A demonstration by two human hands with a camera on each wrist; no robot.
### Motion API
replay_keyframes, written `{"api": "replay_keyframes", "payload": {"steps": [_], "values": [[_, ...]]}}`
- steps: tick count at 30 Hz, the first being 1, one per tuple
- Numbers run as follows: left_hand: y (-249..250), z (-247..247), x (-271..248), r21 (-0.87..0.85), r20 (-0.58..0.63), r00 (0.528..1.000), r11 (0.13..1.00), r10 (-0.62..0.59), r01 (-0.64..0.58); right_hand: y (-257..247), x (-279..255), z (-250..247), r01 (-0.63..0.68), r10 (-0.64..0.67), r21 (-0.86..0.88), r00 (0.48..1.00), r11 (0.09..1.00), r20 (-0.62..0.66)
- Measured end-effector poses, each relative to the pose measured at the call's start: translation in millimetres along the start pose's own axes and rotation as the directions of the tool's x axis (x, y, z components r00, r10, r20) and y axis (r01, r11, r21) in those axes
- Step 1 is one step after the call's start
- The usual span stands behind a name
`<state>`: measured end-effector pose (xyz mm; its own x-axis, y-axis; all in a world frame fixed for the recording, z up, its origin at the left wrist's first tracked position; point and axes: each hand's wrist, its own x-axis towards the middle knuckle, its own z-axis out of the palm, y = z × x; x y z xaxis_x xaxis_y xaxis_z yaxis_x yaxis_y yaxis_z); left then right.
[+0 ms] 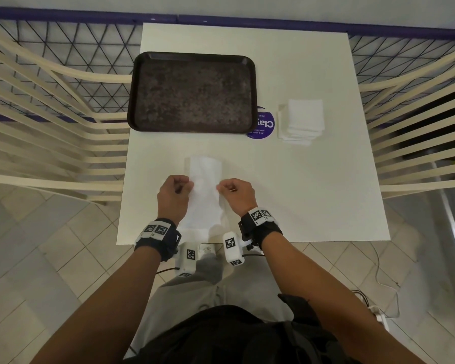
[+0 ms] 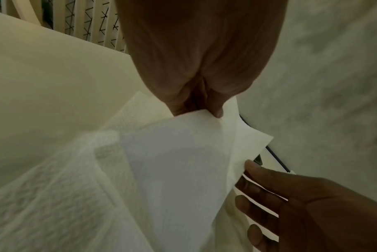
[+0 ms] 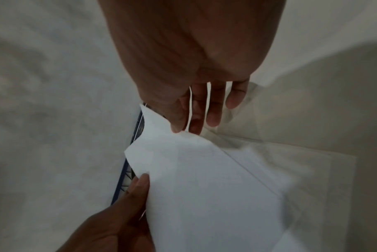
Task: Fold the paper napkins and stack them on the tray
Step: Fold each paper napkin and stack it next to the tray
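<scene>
A white paper napkin [image 1: 204, 190] lies lengthwise on the white table [image 1: 286, 185], near the front edge. My left hand [image 1: 177, 189] pinches its left edge and my right hand [image 1: 233, 190] pinches its right edge, lifting a flap. In the left wrist view the left hand [image 2: 196, 109] nips the raised napkin [image 2: 172, 162]; in the right wrist view the right hand [image 3: 181, 127] nips the napkin [image 3: 204, 187] at its edge. The dark brown tray [image 1: 192, 91] stands bare at the back left. A pile of white napkins [image 1: 301, 122] sits to its right.
A round purple sticker [image 1: 264, 126] shows between the tray and the pile. Cream slatted chairs [image 1: 50, 122] flank the table on both sides. A black wire mesh fence [image 1: 76, 48] runs behind. Tiled floor lies below the table's front edge.
</scene>
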<state>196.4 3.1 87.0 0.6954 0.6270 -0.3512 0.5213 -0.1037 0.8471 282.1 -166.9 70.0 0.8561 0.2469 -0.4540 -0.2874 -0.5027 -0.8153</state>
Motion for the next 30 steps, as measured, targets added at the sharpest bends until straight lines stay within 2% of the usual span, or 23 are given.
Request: {"api": "replay_keyframes", "payload": {"steps": [7,9,11,14,17,19,21,26,28,30], "values": [[-2.2,-2.0,-0.6,0.020,-0.056,0.996,0.998,-0.066,0.067,-0.3,-2.5,-8.1,-0.036,0.039,0.039,0.996,0.999,-0.079],[-1.1,0.3,-2.3,0.059,-0.106,0.994,0.998,-0.026,0.032,-0.7,-3.0,-13.8,-0.016,0.021,0.052,0.996,0.999,-0.090],[2.5,3.6,-3.1,0.081,-0.120,0.991,0.995,0.065,-0.056,-4.1,-2.5,-19.9,0.016,-0.011,0.058,0.996,0.998,-0.087],[18.5,9.5,-4.5,0.048,-0.018,0.992,0.991,0.125,-0.124,-14.1,-2.3,-32.3,0.063,-0.057,0.089,0.996,0.994,-0.065],[30.5,16.0,-0.9,-0.009,0.209,0.978,1.000,0.003,-0.001,-25.2,-2.8,-44.3,0.101,-0.098,0.124,0.995,0.987,-0.031],[35.2,19.1,1.1,-0.080,0.298,0.953,0.994,-0.047,0.074,-31.2,-2.3,-50.4,0.109,-0.107,0.148,0.994,0.983,-0.022],[39.5,21.4,0.6,-0.146,0.310,0.950,0.986,-0.036,0.085,-36.3,-1.3,-55.8,0.104,-0.101,0.170,0.994,0.980,-0.028],[48.3,25.2,-3.0,-0.273,0.267,0.962,0.962,0.050,0.026,-42.1,-1.3,-63.3,0.089,-0.079,0.199,0.995,0.976,-0.061],[47.4,24.4,-2.2,-0.238,0.225,0.971,0.971,0.078,-0.022,-44.0,-4.4,-62.9,0.127,-0.123,0.188,0.992,0.974,-0.035],[47.6,22.5,-1.5,-0.213,0.194,0.974,0.974,0.114,-0.071,-44.9,-6.6,-61.9,0.222,-0.223,0.150,0.975,0.963,-0.006]]}}
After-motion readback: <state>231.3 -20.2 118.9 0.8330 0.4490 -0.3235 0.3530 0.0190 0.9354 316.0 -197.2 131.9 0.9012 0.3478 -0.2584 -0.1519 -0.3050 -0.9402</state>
